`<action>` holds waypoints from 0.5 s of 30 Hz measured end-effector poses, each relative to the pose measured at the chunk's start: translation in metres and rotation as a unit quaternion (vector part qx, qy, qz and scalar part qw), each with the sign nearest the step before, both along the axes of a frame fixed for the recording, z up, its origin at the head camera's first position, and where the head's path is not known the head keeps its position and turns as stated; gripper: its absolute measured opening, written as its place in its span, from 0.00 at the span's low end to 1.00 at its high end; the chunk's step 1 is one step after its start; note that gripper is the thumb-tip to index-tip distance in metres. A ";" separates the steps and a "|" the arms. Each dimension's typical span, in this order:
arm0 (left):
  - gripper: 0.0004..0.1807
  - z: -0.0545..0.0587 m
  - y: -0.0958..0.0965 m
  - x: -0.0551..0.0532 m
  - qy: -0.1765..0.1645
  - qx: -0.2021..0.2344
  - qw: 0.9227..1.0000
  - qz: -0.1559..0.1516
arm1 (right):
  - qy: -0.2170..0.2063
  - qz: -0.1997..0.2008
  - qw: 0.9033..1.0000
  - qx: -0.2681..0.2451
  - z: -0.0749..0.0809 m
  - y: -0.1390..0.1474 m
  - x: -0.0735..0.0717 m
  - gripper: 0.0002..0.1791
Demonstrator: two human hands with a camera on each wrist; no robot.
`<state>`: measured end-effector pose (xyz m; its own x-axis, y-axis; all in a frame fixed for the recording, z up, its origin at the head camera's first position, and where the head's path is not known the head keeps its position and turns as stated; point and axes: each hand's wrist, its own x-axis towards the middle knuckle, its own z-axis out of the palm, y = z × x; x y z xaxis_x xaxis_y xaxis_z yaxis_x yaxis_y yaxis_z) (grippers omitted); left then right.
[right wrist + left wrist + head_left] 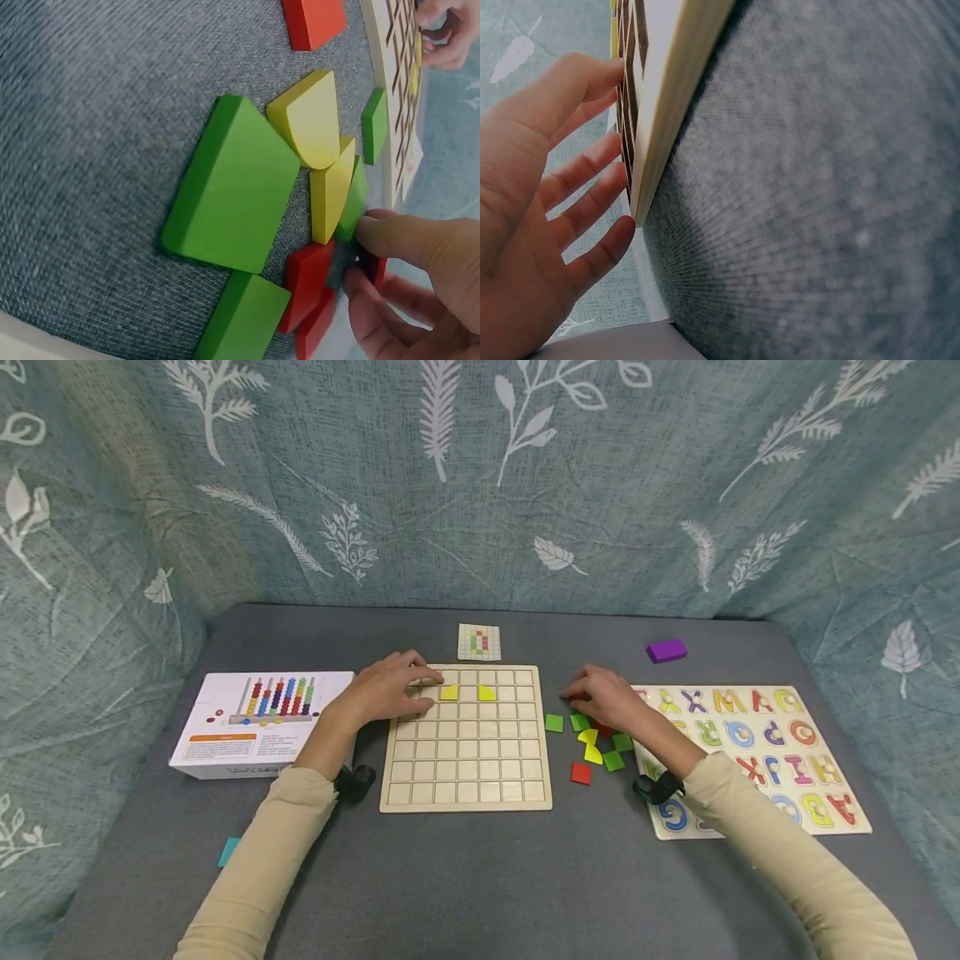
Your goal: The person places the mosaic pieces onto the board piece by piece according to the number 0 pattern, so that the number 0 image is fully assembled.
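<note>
Left hand loosely spread over the grid board, right hand pinching a red tile. I see two yellow pieces placed just past the left; loose tiles by the right probably to go.

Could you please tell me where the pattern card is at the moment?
In the head view, the pattern card lies at the upper middle, just beyond the grid board and well to the left of the purple block.

A red tile is pinched in the right fingers near a flat wooden grid board bearing two yellow tiles.
</note>
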<state>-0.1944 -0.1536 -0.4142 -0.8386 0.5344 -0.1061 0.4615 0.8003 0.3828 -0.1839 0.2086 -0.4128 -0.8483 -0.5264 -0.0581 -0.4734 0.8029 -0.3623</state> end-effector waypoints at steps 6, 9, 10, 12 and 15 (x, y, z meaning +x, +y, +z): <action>0.21 -0.001 -0.002 0.001 -0.004 0.001 1.000 0.004 | 0.038 0.027 0.999 -0.016 0.002 -0.008 -0.007 0.11; 0.21 -0.002 -0.003 0.001 -0.005 0.001 1.000 0.001 | 0.052 0.052 0.996 -0.058 0.005 -0.025 -0.013 0.11; 0.21 -0.002 -0.003 0.000 -0.005 0.000 1.000 0.000 | 0.052 0.062 0.994 -0.073 0.005 -0.033 -0.014 0.11; 0.21 -0.003 -0.003 0.000 -0.003 0.002 1.000 -0.005 | 0.039 0.084 0.991 -0.101 0.007 -0.051 -0.018 0.11; 0.21 -0.002 -0.001 -0.002 0.001 0.005 1.000 -0.008 | 0.022 0.119 0.985 -0.124 0.006 -0.079 -0.022 0.11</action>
